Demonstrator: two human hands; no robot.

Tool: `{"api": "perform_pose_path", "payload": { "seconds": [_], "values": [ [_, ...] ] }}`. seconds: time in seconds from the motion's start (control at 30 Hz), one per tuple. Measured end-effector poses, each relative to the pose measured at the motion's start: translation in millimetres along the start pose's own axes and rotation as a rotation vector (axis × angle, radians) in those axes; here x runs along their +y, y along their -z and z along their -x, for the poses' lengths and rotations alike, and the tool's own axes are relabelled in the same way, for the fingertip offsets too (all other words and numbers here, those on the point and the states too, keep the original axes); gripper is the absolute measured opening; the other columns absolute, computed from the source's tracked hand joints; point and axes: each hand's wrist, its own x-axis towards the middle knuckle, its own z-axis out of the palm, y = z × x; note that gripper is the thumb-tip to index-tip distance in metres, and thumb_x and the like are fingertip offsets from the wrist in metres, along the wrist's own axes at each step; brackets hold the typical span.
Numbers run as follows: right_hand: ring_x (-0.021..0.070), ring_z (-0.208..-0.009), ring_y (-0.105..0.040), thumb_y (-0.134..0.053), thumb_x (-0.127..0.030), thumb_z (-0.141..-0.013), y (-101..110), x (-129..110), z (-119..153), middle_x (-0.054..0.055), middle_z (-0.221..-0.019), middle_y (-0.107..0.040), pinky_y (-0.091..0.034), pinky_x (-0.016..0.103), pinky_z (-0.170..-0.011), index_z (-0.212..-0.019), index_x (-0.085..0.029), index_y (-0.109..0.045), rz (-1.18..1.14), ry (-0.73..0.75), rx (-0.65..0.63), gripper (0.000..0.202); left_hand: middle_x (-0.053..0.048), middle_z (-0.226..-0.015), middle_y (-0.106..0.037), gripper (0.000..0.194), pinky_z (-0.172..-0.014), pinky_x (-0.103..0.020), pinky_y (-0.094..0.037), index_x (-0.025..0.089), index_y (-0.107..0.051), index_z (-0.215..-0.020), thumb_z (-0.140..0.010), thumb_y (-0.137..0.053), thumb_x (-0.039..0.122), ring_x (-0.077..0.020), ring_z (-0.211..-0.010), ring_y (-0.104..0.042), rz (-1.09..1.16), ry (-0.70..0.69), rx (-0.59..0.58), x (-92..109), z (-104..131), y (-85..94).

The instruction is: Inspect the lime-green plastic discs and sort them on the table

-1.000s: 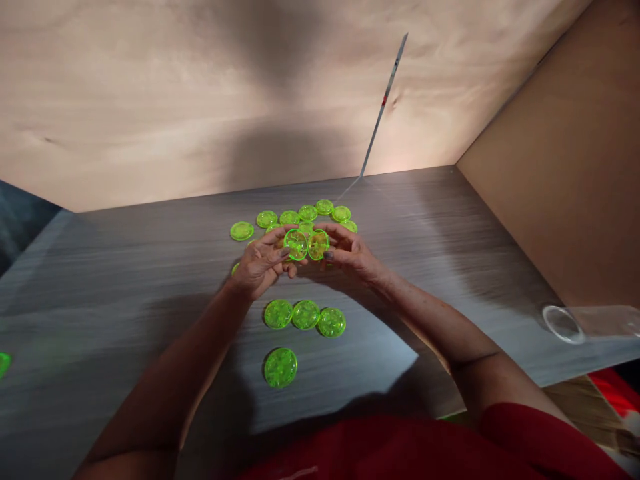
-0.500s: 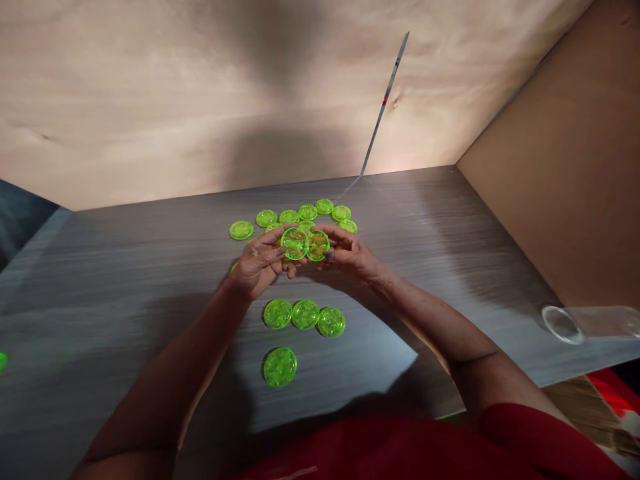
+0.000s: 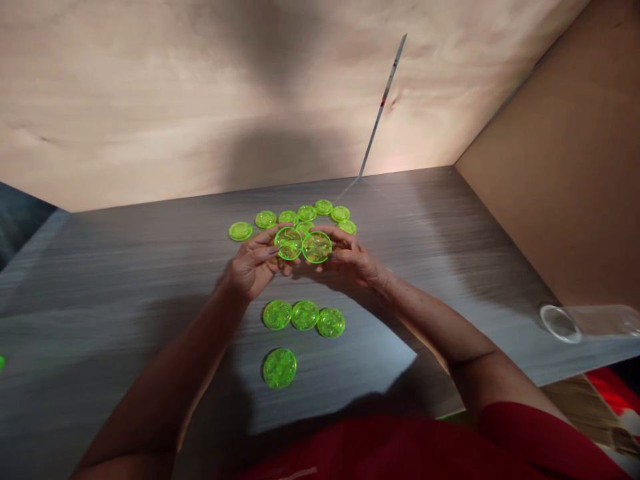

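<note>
Your left hand (image 3: pixel 250 268) pinches one clear green disc (image 3: pixel 289 244), the thumb at its outer side and the fingers around behind. Your right hand (image 3: pixel 361 263) grips a second disc (image 3: pixel 317 247) the same way, by its right side. You have both raised toward you, faces on, side by side above the table (image 3: pixel 165 243) — their inner rims meet or nearly meet, though whether they are joined you cannot tell from here.

Nearer you, below your hands, lies a row of three (image 3: pixel 305 315), side by side and close to touching, the right one set slightly toward you. Closer still, one loner (image 3: pixel 279 368) lies flat and apart from the row.

Beyond your hands there is a loose arc (image 3: pixel 307 213) of the same green pieces, with a stray (image 3: pixel 241 231) at its left end; your fingers and the two raised pieces hide part of that area (so a full count isn't possible).

Well off to your right, a clear tube (image 3: pixel 595 322) lies on its side near the table's edge. A thin strip (image 3: pixel 383 103) runs up the wooden wall (image 3: pixel 150 113) at the back — slanted, with a small red mark.
</note>
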Motion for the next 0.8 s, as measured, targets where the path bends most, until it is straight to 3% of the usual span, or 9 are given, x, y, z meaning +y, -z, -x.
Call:
{"api": "perform_pose_path", "payload": {
  "seconds": [0.2, 0.33, 0.47, 0.8],
  "values": [
    [0.0245, -0.105, -0.079, -0.092, -0.033, -0.074, 2, 3, 0, 0.008, -0.13, -0.084, -0.069, 0.037, -0.085, -0.133, -0.027, -0.078, 0.022, -0.014, 0.012, 0.061, -0.012, -0.108, -0.09, 0.072, -0.057, -0.027, -0.064, 0.018, -0.077, -0.152, -0.084, -0.095, 0.029, -0.0225, -0.072, -0.083, -0.027, -0.019, 0.0, 2, 1, -1.2],
    [0.023, -0.104, -0.079, -0.091, -0.033, -0.076, 8, 9, -3, 0.008, -0.133, -0.084, -0.069, 0.034, -0.083, -0.136, -0.026, -0.076, 0.002, 0.041, -0.056, 0.063, -0.011, -0.106, -0.09, 0.063, -0.058, -0.027, -0.065, 0.018, -0.081, -0.143, -0.083, -0.095, 0.031, -0.0222, -0.072, -0.083, -0.047, -0.007, -0.007, 1, 1, 0.0],
    [0.0228, -0.108, -0.079, -0.09, -0.031, -0.076, 7, 10, -2, 0.008, -0.139, -0.083, -0.069, 0.033, -0.082, -0.133, -0.027, -0.08, 0.011, 0.032, -0.031, 0.058, -0.009, -0.1, -0.088, 0.052, -0.057, -0.026, -0.064, 0.016, -0.085, -0.133, -0.084, -0.096, 0.031, -0.0209, -0.072, -0.082, -0.074, -0.003, -0.012, 0, 1, -1.6],
    [0.023, -0.11, -0.079, -0.096, -0.032, -0.075, 10, 17, -4, 0.008, -0.141, -0.083, -0.07, 0.033, -0.085, -0.136, -0.027, -0.079, -0.038, 0.018, -0.035, 0.064, -0.007, -0.099, -0.088, 0.049, -0.055, -0.023, -0.064, 0.02, -0.089, -0.125, -0.081, -0.105, 0.032, -0.0192, -0.07, -0.081, -0.11, -0.057, -0.006, -2, 0, -5.0]
  ]
}}
